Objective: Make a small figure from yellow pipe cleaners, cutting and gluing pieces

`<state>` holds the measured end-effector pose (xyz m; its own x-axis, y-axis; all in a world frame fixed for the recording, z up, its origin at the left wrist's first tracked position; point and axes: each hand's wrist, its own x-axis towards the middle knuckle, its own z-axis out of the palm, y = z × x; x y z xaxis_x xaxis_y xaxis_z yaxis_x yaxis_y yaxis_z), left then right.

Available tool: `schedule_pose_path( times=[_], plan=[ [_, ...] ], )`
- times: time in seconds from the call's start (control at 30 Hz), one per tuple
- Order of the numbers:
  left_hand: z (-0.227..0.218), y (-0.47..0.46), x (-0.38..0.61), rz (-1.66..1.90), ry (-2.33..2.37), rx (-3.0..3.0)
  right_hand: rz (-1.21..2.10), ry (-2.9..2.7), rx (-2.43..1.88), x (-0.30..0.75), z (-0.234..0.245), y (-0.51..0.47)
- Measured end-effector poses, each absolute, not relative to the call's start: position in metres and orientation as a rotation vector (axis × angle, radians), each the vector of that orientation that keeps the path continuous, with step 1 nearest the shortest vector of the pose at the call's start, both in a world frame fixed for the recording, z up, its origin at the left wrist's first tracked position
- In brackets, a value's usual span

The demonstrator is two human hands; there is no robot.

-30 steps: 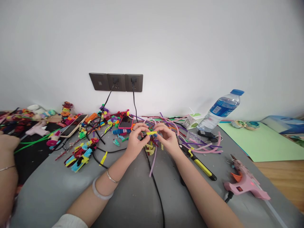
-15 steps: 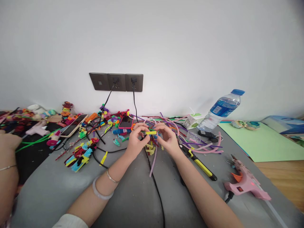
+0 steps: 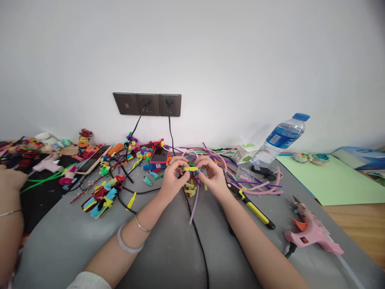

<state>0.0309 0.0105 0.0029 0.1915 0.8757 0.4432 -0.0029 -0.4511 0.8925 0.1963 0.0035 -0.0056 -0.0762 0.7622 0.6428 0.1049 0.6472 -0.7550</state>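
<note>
A short yellow piece of pipe cleaner point(image 3: 190, 169) spans the gap between my two hands above the table. My left hand point(image 3: 174, 176) pinches its left end between thumb and fingers. At the other end, the thumb and fingertips of my right hand point(image 3: 213, 176) close on it. Behind and below my fingers lie pale yellow pieces point(image 3: 190, 188) and a strip of pink pipe cleaner point(image 3: 195, 206). Yellow-handled pliers point(image 3: 255, 210) rest beside my right wrist, their jaws partly hidden.
A pink glue gun point(image 3: 311, 237) lies on the right, near green paper point(image 3: 333, 180). A water bottle point(image 3: 279, 138) leans by the wall. Pipe-cleaner figures point(image 3: 102, 196) and phones point(image 3: 94, 159) lie left. Another person's arm point(image 3: 10, 216) enters at left. A black cable point(image 3: 198, 237) crosses the table.
Both hands stay in nearly the same place. The yellow piece looks slightly bent now, where it looked straighter before.
</note>
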Motion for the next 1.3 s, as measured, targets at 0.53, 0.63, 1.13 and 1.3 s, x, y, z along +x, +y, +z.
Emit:
schedule_pose_path(
  times=[0.53, 0.63, 1.13, 1.3],
  plan=[
    [0.0015, 0.0099, 0.0313, 1.396, 0.732, 1.774, 0.611, -1.577, -0.729, 0.1961, -0.0013, -0.0002],
    [0.0017, 0.01, 0.0304, 1.391, 0.716, 1.765, 0.635, -1.55, -0.721, 0.197, -0.0025, 0.0017],
    [-0.0005, 0.0123, 0.0299, 1.385, 0.726, 1.707, 0.696, -1.469, -0.715, 0.1977, -0.0064, 0.0038],
    [-0.0003, 0.0119, 0.0301, 1.383, 0.721, 1.699, 0.695, -1.464, -0.732, 0.1978, -0.0065, 0.0036]
  ],
)
